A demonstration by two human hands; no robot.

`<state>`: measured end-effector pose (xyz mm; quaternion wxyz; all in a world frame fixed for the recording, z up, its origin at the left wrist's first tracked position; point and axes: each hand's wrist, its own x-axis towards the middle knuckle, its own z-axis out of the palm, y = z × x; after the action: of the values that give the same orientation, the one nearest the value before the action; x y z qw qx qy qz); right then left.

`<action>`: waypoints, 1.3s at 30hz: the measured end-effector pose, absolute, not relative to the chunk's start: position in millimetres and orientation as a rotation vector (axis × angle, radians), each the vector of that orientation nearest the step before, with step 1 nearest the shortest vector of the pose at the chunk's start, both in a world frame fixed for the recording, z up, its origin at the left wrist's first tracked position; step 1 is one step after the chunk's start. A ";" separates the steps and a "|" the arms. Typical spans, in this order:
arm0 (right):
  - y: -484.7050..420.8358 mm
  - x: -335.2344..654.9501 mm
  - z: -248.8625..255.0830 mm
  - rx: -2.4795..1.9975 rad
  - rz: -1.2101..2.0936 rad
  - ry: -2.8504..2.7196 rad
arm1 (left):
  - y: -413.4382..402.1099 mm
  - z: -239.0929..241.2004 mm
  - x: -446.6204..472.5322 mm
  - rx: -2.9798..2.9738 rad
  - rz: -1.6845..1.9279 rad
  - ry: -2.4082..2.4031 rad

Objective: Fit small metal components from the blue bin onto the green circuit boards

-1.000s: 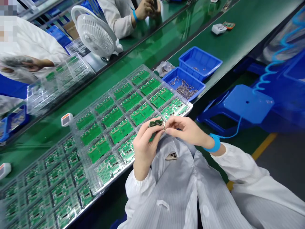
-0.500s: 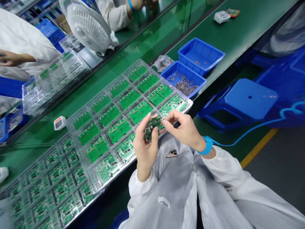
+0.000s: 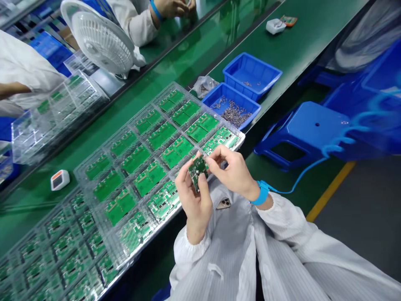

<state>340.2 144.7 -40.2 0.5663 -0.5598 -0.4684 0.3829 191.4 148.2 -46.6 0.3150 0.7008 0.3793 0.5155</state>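
Note:
My left hand [image 3: 193, 200] grips a small green circuit board [image 3: 197, 170] between thumb and fingers, held up over my lap at the bench edge. My right hand [image 3: 231, 171] pinches the board's upper right corner with its fingertips; a blue wrist strap [image 3: 262, 192] with a coiled blue cord circles that wrist. Just beyond my hands lies a clear plastic tray [image 3: 188, 88] with pockets full of green boards. A second clear tray [image 3: 46, 238] of boards lies to its left.
Two blue bins [image 3: 251, 72] stand at the tray's far right, the nearer one [image 3: 232, 108] holding small metal parts. A white fan [image 3: 98, 38], a stack of clear trays [image 3: 53, 113] and co-workers' sleeves sit across the green belt. A blue stool [image 3: 308, 129] stands right.
The board has tilted from edge-up to face toward me in my left hand. Both hands stayed together on it while my view drifted right.

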 end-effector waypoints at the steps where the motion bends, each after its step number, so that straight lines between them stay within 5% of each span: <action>1: 145.1 340.0 -40.7 -1.312 0.884 -1.111 | 148.3 -47.0 192.4 1.850 1.370 0.992; 23: 158.7 326.6 -45.3 -1.103 0.646 -1.334 | 152.6 -45.4 179.6 1.828 1.488 0.940; 31: 167.3 331.2 -44.6 -1.031 0.467 -1.507 | 150.0 -28.2 36.6 1.911 1.693 1.950; 39: 170.7 333.5 -42.8 -1.068 0.364 -1.545 | 110.4 -19.4 -37.5 1.793 0.804 2.563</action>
<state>333.5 170.7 -42.8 0.5764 -0.4561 -0.6599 0.1556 -37.5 110.4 -19.4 -0.0439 0.5546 0.7928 0.2489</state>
